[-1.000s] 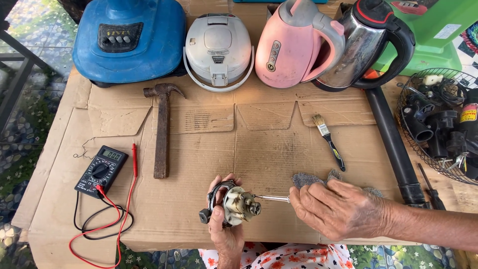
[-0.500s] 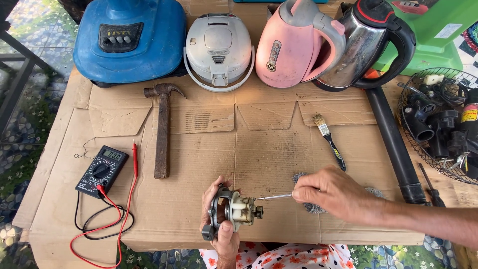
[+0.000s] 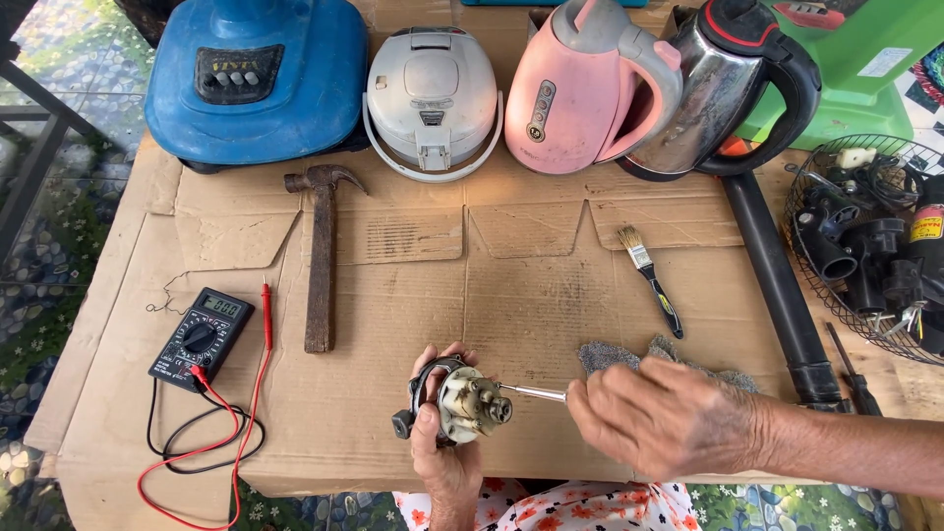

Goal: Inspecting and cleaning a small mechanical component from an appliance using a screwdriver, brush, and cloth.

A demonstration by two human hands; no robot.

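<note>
My left hand [image 3: 444, 454] grips a small electric motor [image 3: 462, 403] at the near edge of the cardboard, its pale end cap facing right. A thin metal shaft [image 3: 531, 392] sticks out of the motor toward my right hand [image 3: 664, 418], whose closed fingertips pinch the shaft's far end. A grey rag [image 3: 615, 354] lies on the cardboard just behind my right hand, partly hidden by it.
A flattened cardboard sheet [image 3: 413, 265] covers the table. On it lie a multimeter [image 3: 202, 336] with red and black leads, a hammer [image 3: 320, 256], a small brush [image 3: 651, 278] and a black tube [image 3: 777, 285]. Appliances line the back; a wire basket [image 3: 865, 246] of parts stands right.
My right hand lifted off the grey rag and moved left to the shaft's tip. My left hand turned the motor slightly while holding it in place.
</note>
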